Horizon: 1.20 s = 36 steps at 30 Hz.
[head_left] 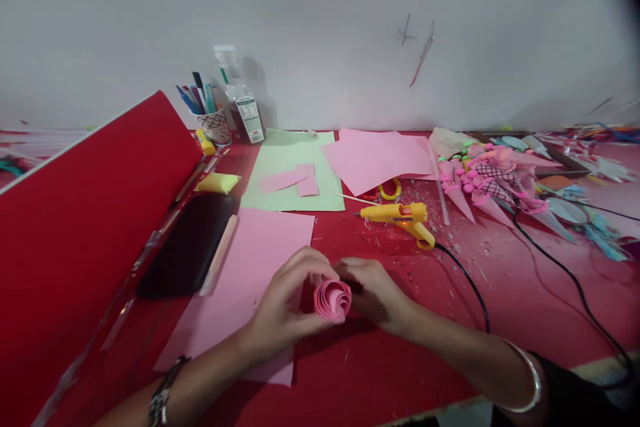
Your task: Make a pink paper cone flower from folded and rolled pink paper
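Both my hands hold a rolled pink paper spiral (333, 299) just above the red table (425, 320). My left hand (285, 303) curls its fingers round the roll's left side. From the right, my right hand (373, 288) pinches the same roll. A pink paper sheet (250, 267) lies under and to the left of my left hand. A yellow glue gun (400, 217) rests beyond my hands, its black cord (470, 280) trailing to the right.
A large red sheet (85, 227) leans at the left beside a black phone (187, 250). Green paper (290, 173) and pink paper (375, 157) lie further back. A cup of pens (213, 120) and a bottle (243, 103) stand by the wall. Pink paper cones (480, 180) crowd the right.
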{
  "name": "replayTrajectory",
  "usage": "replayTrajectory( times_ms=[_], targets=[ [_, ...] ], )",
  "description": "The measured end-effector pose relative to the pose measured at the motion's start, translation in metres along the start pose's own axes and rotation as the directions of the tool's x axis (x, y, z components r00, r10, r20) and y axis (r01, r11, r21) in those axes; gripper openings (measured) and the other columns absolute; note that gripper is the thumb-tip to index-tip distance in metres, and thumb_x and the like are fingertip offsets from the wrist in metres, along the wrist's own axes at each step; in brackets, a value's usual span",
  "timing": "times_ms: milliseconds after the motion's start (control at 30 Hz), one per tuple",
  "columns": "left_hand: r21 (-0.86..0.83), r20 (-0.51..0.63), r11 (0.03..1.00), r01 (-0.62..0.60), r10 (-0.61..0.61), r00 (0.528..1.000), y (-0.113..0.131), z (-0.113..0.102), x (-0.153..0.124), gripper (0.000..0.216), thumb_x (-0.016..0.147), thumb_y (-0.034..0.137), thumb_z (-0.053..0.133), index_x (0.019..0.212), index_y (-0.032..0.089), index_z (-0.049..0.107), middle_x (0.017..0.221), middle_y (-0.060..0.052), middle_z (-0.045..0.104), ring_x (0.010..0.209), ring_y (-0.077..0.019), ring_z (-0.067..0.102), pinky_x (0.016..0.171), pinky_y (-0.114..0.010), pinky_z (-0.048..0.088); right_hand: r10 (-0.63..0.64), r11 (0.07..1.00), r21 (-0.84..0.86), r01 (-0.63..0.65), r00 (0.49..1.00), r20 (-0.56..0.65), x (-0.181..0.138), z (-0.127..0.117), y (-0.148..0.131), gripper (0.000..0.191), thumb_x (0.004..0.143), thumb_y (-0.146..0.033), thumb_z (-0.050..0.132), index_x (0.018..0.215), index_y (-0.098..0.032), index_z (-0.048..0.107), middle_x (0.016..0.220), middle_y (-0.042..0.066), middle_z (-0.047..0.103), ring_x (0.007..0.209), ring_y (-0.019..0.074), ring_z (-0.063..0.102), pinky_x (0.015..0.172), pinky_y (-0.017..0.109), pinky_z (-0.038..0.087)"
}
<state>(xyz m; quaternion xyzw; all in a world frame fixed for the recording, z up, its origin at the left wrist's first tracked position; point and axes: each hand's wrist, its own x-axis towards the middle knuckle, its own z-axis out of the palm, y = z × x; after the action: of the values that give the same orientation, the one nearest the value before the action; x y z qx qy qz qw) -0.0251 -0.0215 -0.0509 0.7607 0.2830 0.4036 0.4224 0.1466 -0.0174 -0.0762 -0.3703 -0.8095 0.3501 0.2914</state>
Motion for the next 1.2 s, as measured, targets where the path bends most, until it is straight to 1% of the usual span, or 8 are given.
replayTrajectory(
  times_ms=[200,367,500,567,633,833,967,1200],
  targets=[
    [-0.111,-0.125,0.990,0.089,-0.103,0.987,-0.002,0.002,-0.001,0.023,0.070,0.019,0.062,0.087,0.019,0.046,0.085,-0.002,0.047,0.080,-0.0151,0.047,0.068,-0.025,0.039,0.100,0.994,0.036,-0.102,0.994,0.044,0.000,-0.002,-0.007,0.013,0.081,-0.017,0.047,0.077,-0.015,0.059,0.071,0.001,0.057,0.065,0.0110,0.051,0.062,0.021,0.038],
    [-0.256,-0.112,0.926,0.278,-0.314,0.943,-0.006,0.006,-0.001,0.023,0.073,0.024,0.060,0.092,0.017,0.049,0.089,-0.005,0.054,0.083,-0.0163,0.052,0.072,-0.027,0.043,0.145,0.967,0.202,-0.158,0.986,0.077,0.002,-0.003,-0.013,0.019,0.083,-0.021,0.044,0.069,-0.015,0.056,0.069,0.001,0.055,0.064,0.0102,0.050,0.063,0.022,0.039],
    [-0.437,0.021,0.809,0.393,-0.428,0.904,-0.007,0.008,-0.002,0.027,0.078,0.028,0.054,0.101,0.015,0.048,0.072,-0.002,0.058,0.058,-0.0131,0.057,0.060,-0.028,0.047,0.192,0.748,0.566,-0.346,0.930,0.315,0.003,-0.004,-0.015,0.032,0.084,-0.036,0.041,0.067,-0.013,0.054,0.062,-0.001,0.052,0.055,0.0072,0.050,0.055,0.020,0.041],
    [-0.512,0.079,0.748,0.423,-0.449,0.890,-0.007,0.008,-0.002,0.027,0.079,0.029,0.052,0.102,0.015,0.048,0.064,-0.001,0.058,0.050,-0.0126,0.056,0.055,-0.029,0.047,0.175,0.637,0.648,-0.416,0.898,0.405,0.004,-0.005,-0.015,0.036,0.082,-0.042,0.042,0.067,-0.012,0.054,0.060,-0.001,0.052,0.053,0.0063,0.051,0.054,0.020,0.042],
    [-0.555,0.105,0.719,0.419,-0.439,0.892,-0.006,0.008,-0.001,0.024,0.080,0.028,0.051,0.100,0.016,0.049,0.059,0.001,0.057,0.051,-0.0135,0.057,0.056,-0.029,0.048,0.163,0.603,0.672,-0.431,0.890,0.425,0.004,-0.005,-0.015,0.034,0.080,-0.042,0.046,0.067,-0.011,0.055,0.059,-0.001,0.052,0.052,0.0054,0.050,0.054,0.019,0.042],
    [-0.461,0.013,0.806,0.371,-0.413,0.911,-0.003,0.004,0.002,0.013,0.072,0.025,0.060,0.073,0.013,0.055,0.069,0.000,0.055,0.054,-0.0099,0.053,0.055,-0.023,0.044,0.244,0.710,0.591,-0.381,0.922,0.302,0.001,-0.002,-0.015,0.015,0.075,-0.024,0.055,0.072,-0.010,0.060,0.058,-0.002,0.054,0.049,0.0039,0.048,0.047,0.015,0.038],
    [-0.384,-0.045,0.838,0.388,-0.436,0.899,-0.004,0.005,0.003,0.012,0.072,0.024,0.060,0.074,0.013,0.054,0.067,0.001,0.054,0.055,-0.0092,0.051,0.054,-0.021,0.042,0.274,0.787,0.489,-0.377,0.923,0.270,0.001,-0.001,-0.015,0.016,0.078,-0.020,0.050,0.070,-0.011,0.061,0.055,-0.002,0.053,0.045,0.0035,0.046,0.042,0.013,0.035],
    [-0.374,-0.002,0.807,0.457,-0.493,0.870,-0.007,0.008,0.003,0.013,0.077,0.026,0.054,0.079,0.014,0.052,0.050,0.004,0.051,0.044,-0.0090,0.051,0.048,-0.021,0.042,0.252,0.787,0.502,-0.359,0.929,0.271,0.000,0.002,-0.012,0.025,0.083,-0.023,0.042,0.075,-0.010,0.062,0.056,-0.001,0.055,0.044,0.0032,0.047,0.042,0.014,0.036]
  ],
)
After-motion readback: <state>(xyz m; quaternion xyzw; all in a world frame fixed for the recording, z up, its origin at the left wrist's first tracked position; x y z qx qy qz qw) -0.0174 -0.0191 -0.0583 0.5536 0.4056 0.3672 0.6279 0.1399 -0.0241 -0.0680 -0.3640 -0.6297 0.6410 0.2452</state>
